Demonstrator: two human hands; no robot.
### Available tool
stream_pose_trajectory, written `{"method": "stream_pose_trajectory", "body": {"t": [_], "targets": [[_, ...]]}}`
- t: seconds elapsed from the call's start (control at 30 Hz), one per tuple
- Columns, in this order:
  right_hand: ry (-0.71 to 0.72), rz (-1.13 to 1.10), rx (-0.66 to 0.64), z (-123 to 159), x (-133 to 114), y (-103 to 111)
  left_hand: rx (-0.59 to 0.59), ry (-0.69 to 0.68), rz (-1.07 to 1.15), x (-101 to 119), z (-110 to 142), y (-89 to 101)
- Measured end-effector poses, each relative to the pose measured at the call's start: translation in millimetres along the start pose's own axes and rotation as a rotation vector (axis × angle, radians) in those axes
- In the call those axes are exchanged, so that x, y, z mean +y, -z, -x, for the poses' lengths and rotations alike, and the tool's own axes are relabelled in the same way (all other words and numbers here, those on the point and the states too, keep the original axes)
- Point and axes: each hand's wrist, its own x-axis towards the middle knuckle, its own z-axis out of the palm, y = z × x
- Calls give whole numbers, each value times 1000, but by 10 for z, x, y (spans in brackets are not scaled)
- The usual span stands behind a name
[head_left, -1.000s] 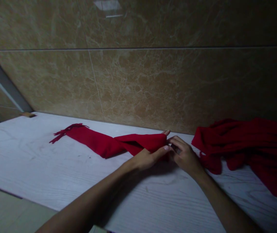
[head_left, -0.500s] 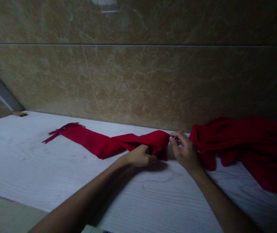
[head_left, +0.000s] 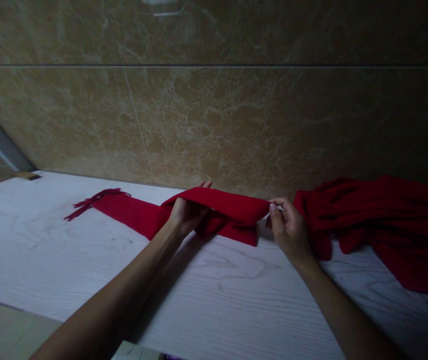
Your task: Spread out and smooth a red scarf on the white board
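L hand (head_left: 185, 217) moved L, scarf (head_left: 232, 204) atop.

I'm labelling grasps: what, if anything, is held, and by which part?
A red fringed cloth scarf: right hand pinches its upper fold's right end; left hand lies beneath that fold.

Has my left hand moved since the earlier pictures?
Yes. Judged against the slanting wall-tile seam, your left hand has moved leftward along the fringed red scarf, closer to that seam.
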Motion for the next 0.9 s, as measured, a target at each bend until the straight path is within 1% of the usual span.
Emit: {"method": "stream_pose_trajectory", "body": {"t": [0.07, 0.1, 0.2, 0.3, 0.37, 0.47, 0.57, 0.63, 0.7, 0.73, 0.8, 0.83, 0.9], "targets": [[6, 31, 25, -23, 36, 0, -15, -24, 33, 68, 29, -8], [7, 42, 31, -33, 58, -3, -44, -37, 40, 86, 50, -16], [19, 61, 3, -51, 134, -24, -181, -72, 25, 93, 135, -64], [11, 28, -60, -46, 164, -58, -291, -62, -56, 31, 230, -129], [-8, -26, -95, -32, 117, -77, -338, -45, -154, -54, 270, -153], [-31, -142, -131, -4, -55, -94, -431, -15, -373, -229, 264, -119], [-156, -284, -210, 21, -246, -97, -520, -50, -562, -391, 202, -25], [-228, -347, -293, 34, -323, -106, -550, -135, -647, -460, 158, 32], [-241, -374, -400, 46, -347, -128, -556, -222, -704, -500, 123, 67], [-239, -385, -454, 53, -344, -142, -557, -239, -716, -511, 110, 76], [-248, -429, -528, 62, -323, -167, -571, -219, -731, -519, 88, 84], [-253, -450, -538, 64, -311, -172, -580, -197, -749, -514, 79, 86], [-258, -479, -511, 59, -294, -161, -580, -185, -812, -474, 60, 97]]}}
